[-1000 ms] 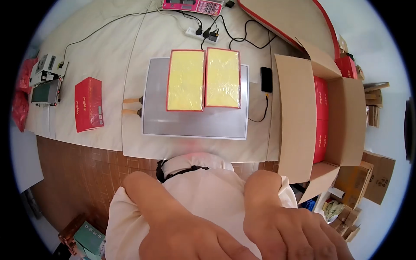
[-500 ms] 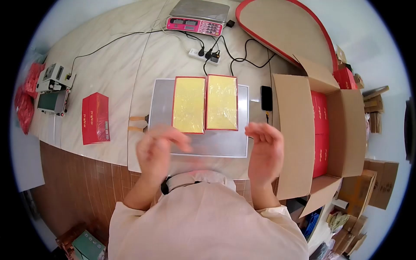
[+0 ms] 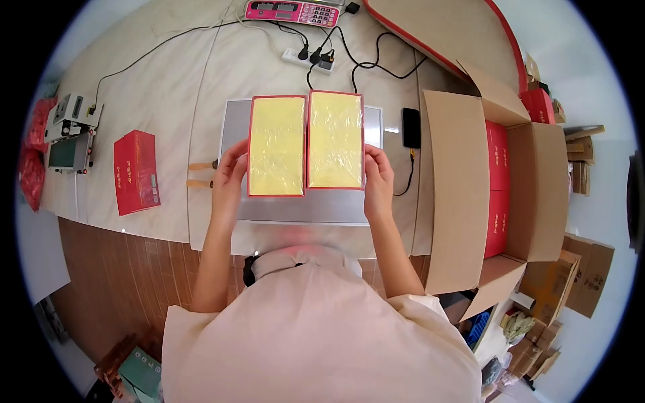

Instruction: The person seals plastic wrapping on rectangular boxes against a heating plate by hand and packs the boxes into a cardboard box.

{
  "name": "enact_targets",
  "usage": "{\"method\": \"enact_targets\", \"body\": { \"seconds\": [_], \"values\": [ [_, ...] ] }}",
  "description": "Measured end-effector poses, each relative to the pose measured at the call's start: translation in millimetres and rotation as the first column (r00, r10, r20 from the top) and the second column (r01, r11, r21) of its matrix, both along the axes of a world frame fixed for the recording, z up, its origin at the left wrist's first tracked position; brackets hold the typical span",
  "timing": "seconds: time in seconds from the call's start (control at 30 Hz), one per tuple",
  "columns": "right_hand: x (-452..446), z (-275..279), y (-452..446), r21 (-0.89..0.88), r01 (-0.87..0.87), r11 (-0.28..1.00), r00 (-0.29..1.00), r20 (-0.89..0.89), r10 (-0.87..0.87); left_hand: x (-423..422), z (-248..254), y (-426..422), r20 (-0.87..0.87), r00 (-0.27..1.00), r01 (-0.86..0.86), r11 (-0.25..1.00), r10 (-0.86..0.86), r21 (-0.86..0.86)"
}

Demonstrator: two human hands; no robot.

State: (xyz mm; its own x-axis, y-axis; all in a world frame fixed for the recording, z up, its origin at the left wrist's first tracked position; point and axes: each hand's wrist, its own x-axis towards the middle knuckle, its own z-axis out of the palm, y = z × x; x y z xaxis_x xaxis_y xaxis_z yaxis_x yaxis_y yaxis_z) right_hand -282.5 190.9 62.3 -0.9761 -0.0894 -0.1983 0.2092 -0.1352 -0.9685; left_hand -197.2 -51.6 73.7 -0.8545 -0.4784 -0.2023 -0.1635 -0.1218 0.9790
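Observation:
Two red-edged boxes with yellow faces under shiny clear wrap sit side by side over a grey metal-topped plate (image 3: 269, 209). My left hand (image 3: 230, 173) presses the outer side of the left box (image 3: 277, 144), its fingers partly hidden behind it. On the other side, my right hand (image 3: 378, 178) grips the outer edge of the right box (image 3: 336, 140). Held between both hands, the pair looks raised a little off the plate. A narrow gap shows between the boxes.
A large open carton (image 3: 460, 195) with red boxes (image 3: 497, 158) inside stands at the right, beside a phone (image 3: 411, 127). Left lie a red box (image 3: 136, 172), wooden-handled tools (image 3: 200, 183) and a small machine (image 3: 72, 131). A power strip (image 3: 306, 60) and scale (image 3: 292, 12) are behind.
My hands were apart from the boxes and blurred; now they hold the pair from both sides. The boxes look larger and nearer. The whole view has shifted slightly.

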Motion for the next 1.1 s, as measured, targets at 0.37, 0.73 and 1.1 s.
{"method": "enact_targets", "body": {
  "seconds": [0.37,0.73,1.1],
  "values": [
    [-6,-15,-1,-0.020,0.084,0.996,0.996,0.006,-0.084,-7,-26,-6,-0.041,0.996,-0.081,0.968,0.073,-0.237],
    [2,-25,6,0.058,0.112,0.992,0.993,0.014,-0.113,-4,-16,-13,-0.110,0.988,-0.132,0.961,0.108,-0.241],
    [-23,-44,-22,0.030,-0.046,0.999,0.998,-0.051,0.047,-20,-73,-9,-0.185,0.979,0.165,0.847,-0.080,0.505]
  ]
}}
